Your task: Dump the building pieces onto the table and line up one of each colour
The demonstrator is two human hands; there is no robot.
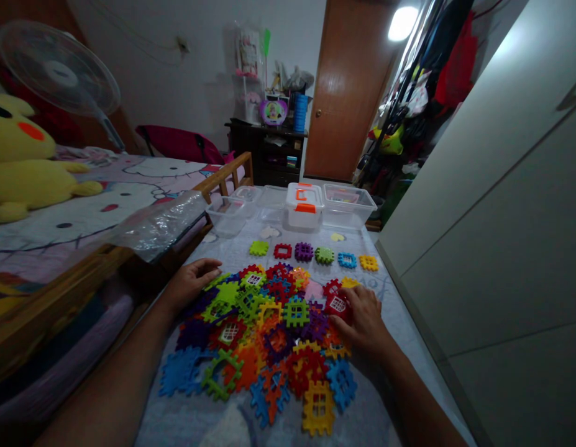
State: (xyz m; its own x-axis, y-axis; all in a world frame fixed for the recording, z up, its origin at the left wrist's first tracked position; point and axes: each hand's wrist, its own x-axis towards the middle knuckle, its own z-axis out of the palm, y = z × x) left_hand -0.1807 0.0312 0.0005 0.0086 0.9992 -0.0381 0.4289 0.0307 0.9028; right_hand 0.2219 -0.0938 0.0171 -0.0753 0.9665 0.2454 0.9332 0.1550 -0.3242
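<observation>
1) Resting by the tile pile (273,340) at its 10 o'clock, the left hand (193,284) lies released, loosely curled
2) At 2 o'clock, the right hand (366,316) grasps a red window tile (337,305) between thumb and fingers
3) Toward 12 o'clock, six tiles (304,251) form a row beyond the pile, with clear boxes (347,215) farther out
</observation>
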